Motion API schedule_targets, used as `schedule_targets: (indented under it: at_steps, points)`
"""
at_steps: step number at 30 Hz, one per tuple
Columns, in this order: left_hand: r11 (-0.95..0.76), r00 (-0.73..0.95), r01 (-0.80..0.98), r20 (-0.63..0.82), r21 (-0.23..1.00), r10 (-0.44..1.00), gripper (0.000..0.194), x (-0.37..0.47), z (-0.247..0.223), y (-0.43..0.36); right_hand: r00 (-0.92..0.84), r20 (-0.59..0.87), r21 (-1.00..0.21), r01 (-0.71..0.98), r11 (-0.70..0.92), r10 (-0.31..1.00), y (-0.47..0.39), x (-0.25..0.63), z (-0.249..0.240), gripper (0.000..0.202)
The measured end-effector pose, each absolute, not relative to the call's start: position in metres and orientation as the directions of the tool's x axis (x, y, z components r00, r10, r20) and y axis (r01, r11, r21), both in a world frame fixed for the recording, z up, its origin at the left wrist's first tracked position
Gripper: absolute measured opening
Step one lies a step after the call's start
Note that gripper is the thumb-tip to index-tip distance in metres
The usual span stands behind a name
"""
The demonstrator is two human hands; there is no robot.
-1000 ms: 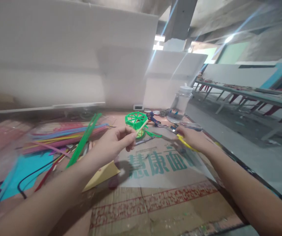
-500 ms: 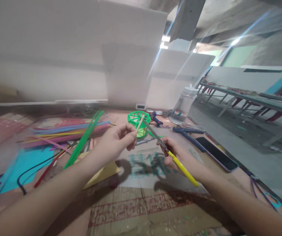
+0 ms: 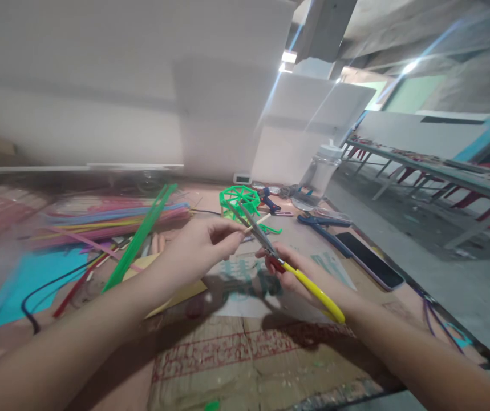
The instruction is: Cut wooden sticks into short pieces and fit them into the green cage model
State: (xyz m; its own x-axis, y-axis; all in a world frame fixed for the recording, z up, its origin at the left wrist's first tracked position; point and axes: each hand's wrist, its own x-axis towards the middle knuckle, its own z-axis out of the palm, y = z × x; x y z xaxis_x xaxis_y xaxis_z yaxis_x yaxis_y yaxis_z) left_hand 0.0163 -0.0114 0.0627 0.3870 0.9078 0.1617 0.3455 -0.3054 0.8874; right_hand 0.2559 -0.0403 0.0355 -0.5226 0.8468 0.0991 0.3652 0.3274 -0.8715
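Note:
Between the thumb and fingers of my left hand (image 3: 214, 242) is a thin pale stick (image 3: 263, 220), pointing up to the right. My right hand (image 3: 294, 268) is closed on yellow-handled scissors (image 3: 313, 288). Their blades are parted and cross the stick just beyond my left fingertips; whether they touch it I cannot tell. Behind the blades stands a green wheel-like frame (image 3: 239, 197) with spokes, its lower part partly covered. A white sheet with green print (image 3: 245, 285) lies under my hands.
Green strips (image 3: 142, 240), coloured sticks (image 3: 120, 225) and blue paper (image 3: 52, 279) lie left. A glue gun (image 3: 269, 201), a water bottle (image 3: 316, 177), dark blue pliers (image 3: 324, 234) and a phone (image 3: 369, 261) are at the back and right. Printed cardboard (image 3: 210, 365) covers the front.
The stick has tilted from nearly upright to a flatter slant. The scissors have moved left and opened, their blades now crossing the stick. My left hand has shifted slightly right.

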Motion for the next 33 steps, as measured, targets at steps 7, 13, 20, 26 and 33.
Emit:
schedule_targets:
  at_steps: [7,13,20,26,33]
  points:
    - [-0.366,0.392,0.403,0.203,0.839,0.897,0.026,0.0157,0.0636,-0.0136,-0.536,0.064,-0.879,0.369,0.302,0.842,-0.0442,0.2566,0.036,0.082]
    - [-0.35,0.394,0.394,0.188,0.85,0.9,0.025,0.0167,0.0627,-0.0157,-0.556,0.07,-0.876,0.363,0.318,0.828,-0.0433,0.2552,0.0389,0.082]
    - [-0.346,0.382,0.361,0.201,0.866,0.902,0.025,0.018,0.0575,-0.0155,-0.563,0.068,-0.88,0.355,0.315,0.823,-0.0433,0.2547,0.0386,0.083]
    - [-0.317,0.384,0.321,0.183,0.893,0.905,0.024,0.0201,0.0571,-0.0162,-0.571,0.078,-0.879,0.348,0.327,0.817,-0.0429,0.2555,0.0394,0.08]
    - [-0.417,0.406,0.363,0.262,0.833,0.876,0.02,0.0215,0.0615,-0.0181,-0.564,0.077,-0.881,0.347,0.321,0.822,-0.0436,0.2553,0.0359,0.079]
